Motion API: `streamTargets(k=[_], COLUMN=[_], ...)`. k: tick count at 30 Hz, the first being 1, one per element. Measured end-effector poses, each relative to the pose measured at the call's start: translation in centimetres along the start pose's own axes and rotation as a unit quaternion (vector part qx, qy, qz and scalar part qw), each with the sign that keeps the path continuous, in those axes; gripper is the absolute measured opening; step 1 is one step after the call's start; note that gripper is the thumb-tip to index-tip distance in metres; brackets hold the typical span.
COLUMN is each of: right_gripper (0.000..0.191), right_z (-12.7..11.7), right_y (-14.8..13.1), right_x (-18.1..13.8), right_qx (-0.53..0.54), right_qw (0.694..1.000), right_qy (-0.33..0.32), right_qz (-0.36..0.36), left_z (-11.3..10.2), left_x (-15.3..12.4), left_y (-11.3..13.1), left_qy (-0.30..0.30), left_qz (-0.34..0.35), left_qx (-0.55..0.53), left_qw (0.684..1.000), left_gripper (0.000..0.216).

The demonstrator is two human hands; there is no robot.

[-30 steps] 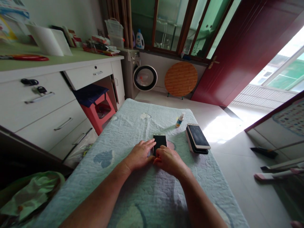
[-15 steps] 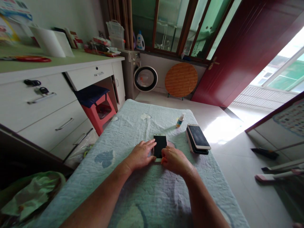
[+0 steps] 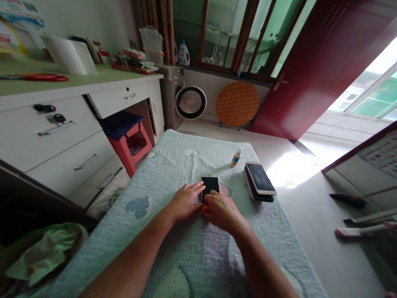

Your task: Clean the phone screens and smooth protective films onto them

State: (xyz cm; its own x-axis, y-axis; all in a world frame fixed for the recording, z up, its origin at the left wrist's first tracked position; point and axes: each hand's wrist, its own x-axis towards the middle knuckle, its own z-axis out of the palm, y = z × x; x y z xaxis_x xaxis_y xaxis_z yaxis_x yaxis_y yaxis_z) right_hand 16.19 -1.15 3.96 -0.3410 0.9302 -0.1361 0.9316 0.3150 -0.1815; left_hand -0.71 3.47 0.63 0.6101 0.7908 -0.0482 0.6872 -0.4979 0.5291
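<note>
A phone (image 3: 210, 183) with a dark screen and pale frame lies face up on the quilted light-blue cloth (image 3: 173, 165) of the table. My left hand (image 3: 183, 202) lies flat beside the phone's left edge, fingers stretched out and touching it. My right hand (image 3: 221, 210) covers the phone's near end, fingers curled down onto the screen; what they pinch, if anything, is hidden. A stack of phones (image 3: 259, 180) lies to the right, and a small white bottle (image 3: 236, 157) stands behind the phone.
White drawers (image 3: 58, 136) and a desk run along the left, with a red stool (image 3: 128, 140) under it. A washing machine (image 3: 186, 99) and a round wooden board (image 3: 237, 103) stand at the back. Green bags (image 3: 40, 256) lie at the lower left. Brooms (image 3: 359, 215) lie on the floor to the right.
My right hand slid toward me and to the right, uncovering more of the screen, then moved forward and left again over the phone's near end. The left hand stayed put.
</note>
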Motion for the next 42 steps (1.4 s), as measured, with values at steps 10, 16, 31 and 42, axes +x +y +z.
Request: streamTargets(k=[10, 16, 31, 42], right_gripper=[0.01, 0.011, 0.007, 0.009], right_z=[-1.0, -1.3, -0.4, 2.0], right_y=[2.2, 3.2, 3.5, 4.0], right_x=[-0.8, -1.0, -0.2, 2.3], right_qx=[0.002, 0.019, 0.143, 0.171], right_qw=[0.998, 0.996, 0.988, 0.975], right_qy=[-0.049, -0.065, 0.052, 0.133], right_qz=[0.035, 0.052, 0.006, 0.042], left_z=[-0.1, 0.0, -0.5, -0.1], left_x=[0.1, -0.1, 0.0, -0.1], left_y=[0.3, 0.3, 0.8, 0.8], left_qy=[0.0, 0.004, -0.017, 0.003], left_qz=[0.001, -0.003, -0.004, -0.002], left_qx=[-0.007, -0.001, 0.022, 0.035], left_qw=[1.0, 1.0, 1.0, 0.999], left_gripper=[0.059, 0.061, 0.067, 0.076])
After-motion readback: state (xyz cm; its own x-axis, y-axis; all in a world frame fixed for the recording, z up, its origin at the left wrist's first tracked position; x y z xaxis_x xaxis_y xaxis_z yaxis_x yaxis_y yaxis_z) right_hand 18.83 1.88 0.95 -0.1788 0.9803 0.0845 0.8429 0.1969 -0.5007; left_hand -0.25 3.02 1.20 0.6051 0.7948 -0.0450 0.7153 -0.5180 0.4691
